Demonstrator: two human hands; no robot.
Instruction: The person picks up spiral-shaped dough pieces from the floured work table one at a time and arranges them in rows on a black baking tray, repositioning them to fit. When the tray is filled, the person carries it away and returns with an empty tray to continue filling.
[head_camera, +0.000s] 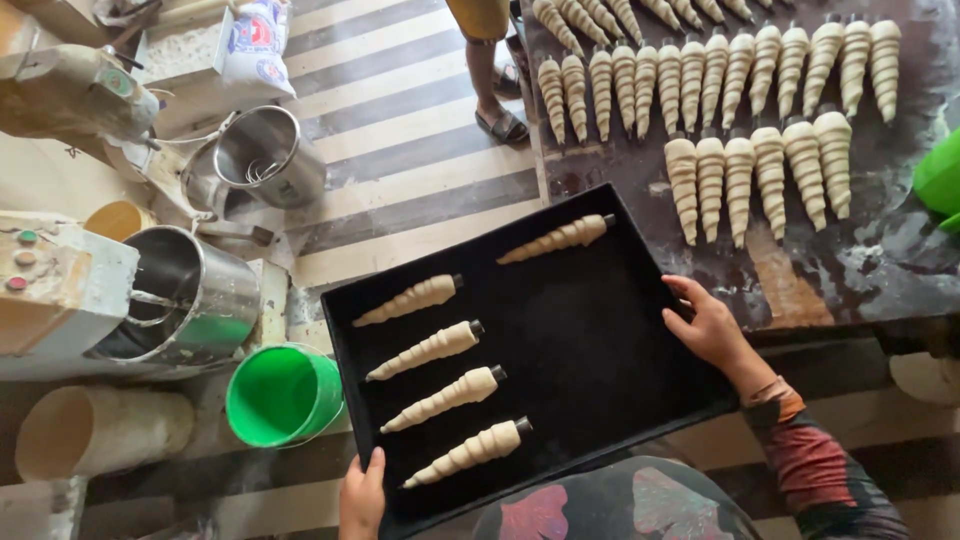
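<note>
— Where does the black tray (580, 350) sit?
— Tilted between both hands — left hand (362, 497) clamped on its near corner, right hand (708, 325) gripping the far edge by the desk (880, 260).
— And the dough cones (440, 345)?
— Five on it, long axes running diagonally, nearer the left hand.

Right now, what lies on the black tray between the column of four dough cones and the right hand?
Nothing: in the head view, the black rectangular baking tray is bare between the four dough-wrapped cones and the right hand.
</note>
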